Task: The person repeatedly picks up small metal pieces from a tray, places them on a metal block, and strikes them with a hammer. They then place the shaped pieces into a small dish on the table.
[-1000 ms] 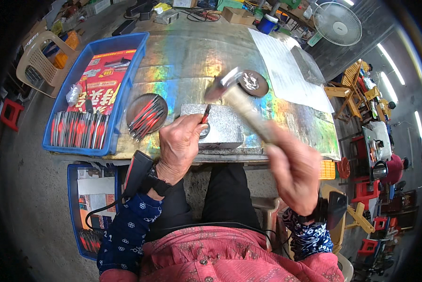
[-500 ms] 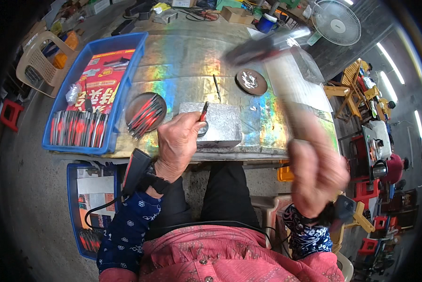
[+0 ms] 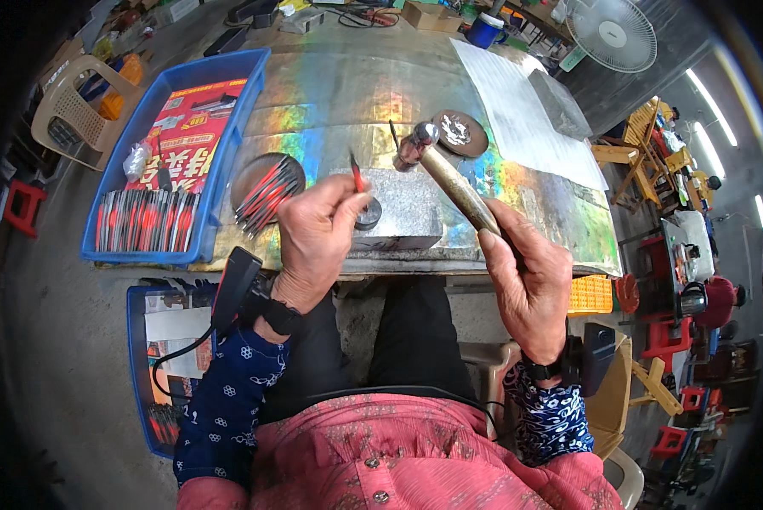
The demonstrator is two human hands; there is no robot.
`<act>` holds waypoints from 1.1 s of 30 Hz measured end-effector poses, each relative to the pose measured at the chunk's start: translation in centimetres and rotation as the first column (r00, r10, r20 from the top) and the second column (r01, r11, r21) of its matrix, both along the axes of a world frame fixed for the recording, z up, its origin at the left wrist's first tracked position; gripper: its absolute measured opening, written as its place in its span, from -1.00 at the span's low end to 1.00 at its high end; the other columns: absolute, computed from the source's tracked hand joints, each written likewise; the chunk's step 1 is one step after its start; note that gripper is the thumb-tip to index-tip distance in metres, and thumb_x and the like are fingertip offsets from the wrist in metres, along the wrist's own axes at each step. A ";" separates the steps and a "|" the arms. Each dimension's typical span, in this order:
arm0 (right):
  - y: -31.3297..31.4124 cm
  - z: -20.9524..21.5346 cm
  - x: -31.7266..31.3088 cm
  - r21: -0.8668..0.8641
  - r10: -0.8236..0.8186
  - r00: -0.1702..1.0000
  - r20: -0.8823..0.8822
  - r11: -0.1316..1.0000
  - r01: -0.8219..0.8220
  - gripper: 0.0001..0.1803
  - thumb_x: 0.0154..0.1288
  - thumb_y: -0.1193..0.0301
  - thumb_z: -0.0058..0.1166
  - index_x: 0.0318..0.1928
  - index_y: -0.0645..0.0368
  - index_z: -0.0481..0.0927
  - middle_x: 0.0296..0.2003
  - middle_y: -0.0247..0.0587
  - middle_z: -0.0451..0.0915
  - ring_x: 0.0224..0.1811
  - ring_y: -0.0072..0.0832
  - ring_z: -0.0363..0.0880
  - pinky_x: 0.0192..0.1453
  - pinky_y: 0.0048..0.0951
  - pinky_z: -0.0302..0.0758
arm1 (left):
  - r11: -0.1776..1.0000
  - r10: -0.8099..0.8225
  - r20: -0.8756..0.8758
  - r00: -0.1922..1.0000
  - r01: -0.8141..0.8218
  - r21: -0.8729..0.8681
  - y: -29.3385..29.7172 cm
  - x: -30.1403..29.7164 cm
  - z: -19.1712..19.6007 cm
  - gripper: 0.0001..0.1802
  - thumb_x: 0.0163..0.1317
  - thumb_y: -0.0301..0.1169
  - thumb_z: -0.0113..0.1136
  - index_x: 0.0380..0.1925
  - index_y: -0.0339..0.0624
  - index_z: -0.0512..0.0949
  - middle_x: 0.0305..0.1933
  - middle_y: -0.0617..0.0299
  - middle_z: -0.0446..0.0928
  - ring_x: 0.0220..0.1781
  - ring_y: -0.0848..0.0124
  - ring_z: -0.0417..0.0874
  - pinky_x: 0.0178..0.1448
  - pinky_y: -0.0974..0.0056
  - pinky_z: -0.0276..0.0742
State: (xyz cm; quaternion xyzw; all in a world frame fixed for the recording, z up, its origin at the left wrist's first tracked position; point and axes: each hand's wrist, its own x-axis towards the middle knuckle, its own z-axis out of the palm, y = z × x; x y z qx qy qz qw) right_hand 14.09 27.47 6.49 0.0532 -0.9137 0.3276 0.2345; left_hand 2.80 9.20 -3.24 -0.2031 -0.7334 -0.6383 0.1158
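My left hand (image 3: 317, 234) pinches a slim red-and-black tool (image 3: 358, 178) with its dark tip pointing up, at the left end of a grey metal block (image 3: 411, 200). Beside the fingertips, a small dark round piece (image 3: 369, 216) sits on the block. My right hand (image 3: 534, 285) is wrapped round the handle of a hammer (image 3: 458, 189). Its shiny head hangs over the block's far right edge, partly hiding a thin dark rod (image 3: 393, 133). Left of my left hand, a round brown dish (image 3: 245, 178) holds several similar red-and-black tools.
A second brown dish (image 3: 476, 146) carries small white bits. At the left stands a blue tray (image 3: 249, 110) with red printed sheets and a row of tools. White sheeting (image 3: 500, 98) covers the table's right side. A fan (image 3: 611, 34) and blue mug (image 3: 483, 32) are farther back.
The hammer, blurred and raised at the upper right before, has come down and left towards the block. My left hand has shifted slightly left, and the slim tool's tip is higher and leans left.
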 end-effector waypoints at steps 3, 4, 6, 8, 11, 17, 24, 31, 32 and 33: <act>0.3 -2.5 -0.2 -0.006 -0.032 0.999 -0.032 0.999 0.032 -0.71 0.26 0.54 0.16 0.00 0.34 0.58 -0.32 0.08 0.64 -0.38 -0.25 0.66 -0.27 -0.40 0.55 | 0.932 -0.200 0.178 0.964 0.130 0.339 -0.9 -0.4 0.4 -0.85 0.31 -0.58 0.14 -0.16 -0.43 0.56 -0.32 0.12 0.64 -0.37 0.50 0.65 -0.29 0.45 0.62; 0.4 -3.3 -0.3 0.009 -0.047 0.998 -0.051 0.999 0.047 -0.71 0.25 0.54 0.16 -0.01 0.33 0.59 -0.32 0.08 0.64 -0.38 -0.23 0.66 -0.28 -0.38 0.55 | 0.907 -0.252 0.225 0.941 0.148 0.395 -1.4 -0.6 0.5 -0.84 0.34 -0.52 0.14 -0.15 -0.42 0.53 -0.31 0.09 0.63 -0.36 0.45 0.67 -0.30 0.43 0.65; 0.5 -4.9 -0.4 0.053 -0.074 0.992 -0.103 0.995 0.080 -0.70 0.22 0.53 0.19 -0.02 0.29 0.59 -0.32 0.08 0.63 -0.40 -0.15 0.64 -0.31 -0.34 0.55 | 0.866 -0.294 0.310 0.904 0.114 0.488 -2.2 -0.6 0.6 -0.83 0.35 -0.48 0.16 -0.15 -0.39 0.53 -0.32 0.10 0.62 -0.36 0.44 0.68 -0.32 0.42 0.67; 0.6 -6.1 -0.4 0.123 -0.106 0.989 -0.108 0.985 0.119 -0.67 0.21 0.52 0.19 0.01 0.24 0.57 -0.37 0.02 0.59 -0.44 -0.12 0.60 -0.34 -0.27 0.51 | 0.850 -0.289 0.384 0.877 0.051 0.524 -2.9 -0.5 0.6 -0.82 0.33 -0.43 0.20 -0.20 -0.34 0.53 -0.34 0.09 0.62 -0.36 0.38 0.70 -0.34 0.40 0.66; 0.4 -7.9 -0.7 0.201 -0.154 0.984 -0.095 0.965 0.170 -0.61 0.18 0.52 0.20 0.05 0.19 0.55 -0.39 -0.03 0.52 -0.42 -0.11 0.55 -0.34 -0.22 0.48 | 0.842 -0.289 0.420 0.860 0.019 0.539 -4.0 -0.1 0.4 -0.83 0.33 -0.44 0.19 -0.19 -0.34 0.52 -0.34 0.08 0.62 -0.36 0.37 0.70 -0.33 0.39 0.68; -0.3 -10.7 -0.9 0.294 -0.196 0.977 -0.090 0.931 0.214 -0.46 0.10 0.54 0.21 0.15 0.09 0.47 -0.32 -0.05 0.40 -0.34 -0.07 0.51 -0.28 -0.19 0.47 | 0.903 -0.177 0.392 0.903 -0.010 0.430 -6.5 -0.3 -0.6 -0.81 0.33 -0.48 0.18 -0.12 -0.35 0.52 -0.35 0.12 0.62 -0.37 0.43 0.68 -0.35 0.43 0.65; -1.2 -11.8 -1.1 0.232 -0.196 0.980 0.028 0.955 0.185 -0.48 0.21 0.49 0.15 0.20 0.11 0.38 -0.17 0.04 0.45 -0.30 0.03 0.56 -0.29 -0.10 0.51 | 0.914 0.254 -0.097 0.962 -0.272 -0.301 -9.0 -2.0 -1.4 -0.82 0.14 -0.58 0.24 -0.22 -0.32 0.59 -0.39 0.07 0.62 -0.47 0.33 0.65 -0.33 0.25 0.53; -1.5 -11.8 -1.2 0.220 -0.181 0.983 0.044 0.961 0.167 -0.49 0.25 0.45 0.13 0.21 0.12 0.36 -0.14 0.06 0.47 -0.29 0.05 0.57 -0.29 -0.08 0.52 | 0.470 0.145 -0.438 0.887 -0.452 -0.758 -9.7 -3.0 -2.8 -0.86 0.14 -0.52 0.14 -0.28 -0.25 0.57 -0.31 0.04 0.53 -0.29 0.03 0.64 -0.29 0.05 0.53; -1.5 -11.8 -1.2 0.232 -0.181 0.983 0.040 0.958 0.167 -0.47 0.25 0.45 0.13 0.23 0.13 0.34 -0.15 0.06 0.47 -0.29 0.05 0.57 -0.29 -0.08 0.52 | 0.445 0.120 -0.459 0.880 -0.461 -0.768 -9.7 -3.2 -3.1 -0.90 0.13 -0.53 0.11 -0.33 -0.25 0.56 -0.33 0.03 0.52 -0.29 0.05 0.64 -0.30 0.05 0.54; -1.5 -11.8 -1.1 0.238 -0.180 0.982 0.051 0.958 0.163 -0.46 0.25 0.45 0.13 0.24 0.13 0.34 -0.15 0.07 0.47 -0.29 0.05 0.57 -0.29 -0.08 0.52 | 0.424 0.093 -0.488 0.868 -0.478 -0.769 -9.7 -3.3 -3.4 -0.92 0.13 -0.55 0.08 -0.38 -0.25 0.54 -0.34 0.02 0.50 -0.29 0.07 0.65 -0.30 0.05 0.55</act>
